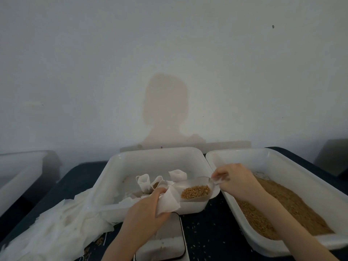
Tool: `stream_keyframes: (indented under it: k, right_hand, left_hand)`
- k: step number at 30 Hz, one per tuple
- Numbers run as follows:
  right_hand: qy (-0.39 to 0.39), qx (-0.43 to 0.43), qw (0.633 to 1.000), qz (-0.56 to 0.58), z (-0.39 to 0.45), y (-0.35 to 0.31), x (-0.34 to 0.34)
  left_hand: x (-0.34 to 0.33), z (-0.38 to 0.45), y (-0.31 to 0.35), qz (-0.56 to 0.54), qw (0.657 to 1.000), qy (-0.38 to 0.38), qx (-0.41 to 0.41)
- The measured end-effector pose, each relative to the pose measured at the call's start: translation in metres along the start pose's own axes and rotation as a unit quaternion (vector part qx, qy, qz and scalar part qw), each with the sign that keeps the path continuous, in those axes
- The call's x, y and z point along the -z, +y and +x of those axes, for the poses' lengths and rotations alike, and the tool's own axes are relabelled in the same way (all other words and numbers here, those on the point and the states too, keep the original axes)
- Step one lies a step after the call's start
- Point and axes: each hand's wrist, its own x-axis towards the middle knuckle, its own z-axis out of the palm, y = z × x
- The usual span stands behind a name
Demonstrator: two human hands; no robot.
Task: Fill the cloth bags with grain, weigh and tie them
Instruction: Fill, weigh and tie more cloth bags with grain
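Head view, clear plastic scoop (195, 189) of golden grain, limp white cloth bag (169, 201)

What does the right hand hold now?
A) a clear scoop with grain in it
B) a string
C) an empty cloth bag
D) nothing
A: the right hand grips the handle of the clear scoop, which carries grain toward the bag held by the left hand.

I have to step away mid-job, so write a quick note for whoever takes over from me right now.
Left hand grips an empty cloth bag over the scale. Right hand holds the scoop, loaded with grain, at the bag's mouth. Grain tray is on the right; some bags stand in the middle tray; spare bags are piled left. Left to do: pour, weigh, tie.
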Motion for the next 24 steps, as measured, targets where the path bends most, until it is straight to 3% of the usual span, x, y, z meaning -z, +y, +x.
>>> stream_keyframes:
  k: [5, 13, 17, 24]
  right_hand:
    - [0.004, 0.008, 0.999, -0.037, 0.004, -0.002, -0.001]
    - [0.054, 0.076, 0.990, -0.107, 0.010, -0.019, -0.004]
    - [0.071, 0.102, 0.977, -0.175, 0.018, -0.038, -0.001]
    - [0.148, 0.158, 0.921, -0.324, 0.022, -0.090, -0.003]
  left_hand:
    - [-0.004, 0.005, 0.007, 0.019, 0.999, 0.011, -0.026]
    - [-0.016, 0.012, 0.017, 0.020, 1.000, 0.015, -0.002]
    - [-0.022, 0.018, 0.024, 0.041, 0.998, 0.024, 0.048]
    - [-0.034, 0.014, 0.036, -0.048, 0.983, 0.101, 0.145]
